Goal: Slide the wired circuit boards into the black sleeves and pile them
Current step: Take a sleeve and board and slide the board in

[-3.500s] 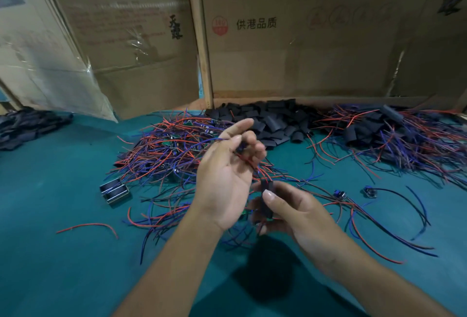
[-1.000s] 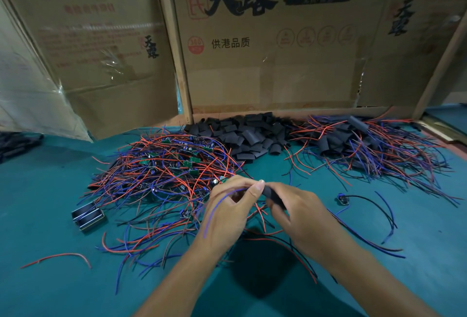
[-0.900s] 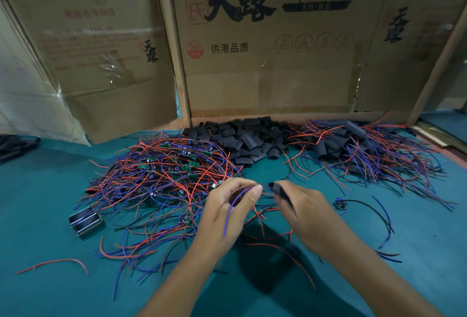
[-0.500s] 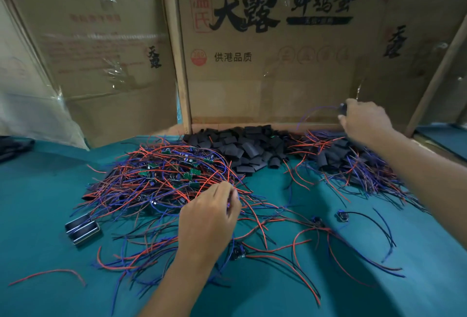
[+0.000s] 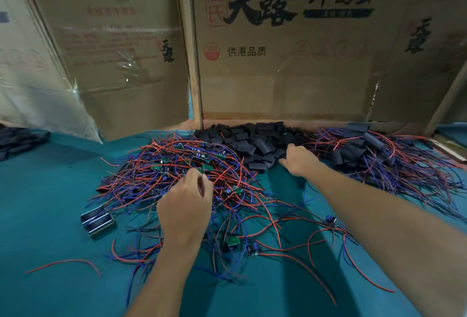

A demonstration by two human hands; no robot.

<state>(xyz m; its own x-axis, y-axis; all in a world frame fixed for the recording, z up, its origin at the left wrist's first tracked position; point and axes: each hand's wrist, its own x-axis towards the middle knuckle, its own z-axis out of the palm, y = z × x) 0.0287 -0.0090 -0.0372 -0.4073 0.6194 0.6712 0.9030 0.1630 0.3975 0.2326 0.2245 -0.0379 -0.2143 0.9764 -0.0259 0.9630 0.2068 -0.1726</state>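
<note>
Right hand (image 5: 299, 158) moved to empty sleeves (image 5: 252, 139), fingers curled; left hand (image 5: 185, 205) pinching wires (image 5: 177, 162).

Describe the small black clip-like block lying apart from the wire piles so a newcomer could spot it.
Start at the big tangle of red and blue wired circuit boards on the teal table. Just off its near-left edge, left of the left hand, lies the black rectangular block. It alone is boxy, with shiny edges and no wires.

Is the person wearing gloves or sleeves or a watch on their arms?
No. Both the left hand and the right hand are bare, with no gloves. Both forearms are bare as far as the picture shows, so no sleeve reaches them. No watch, bracelet or ring can be seen on either wrist or on the fingers that show.
</note>
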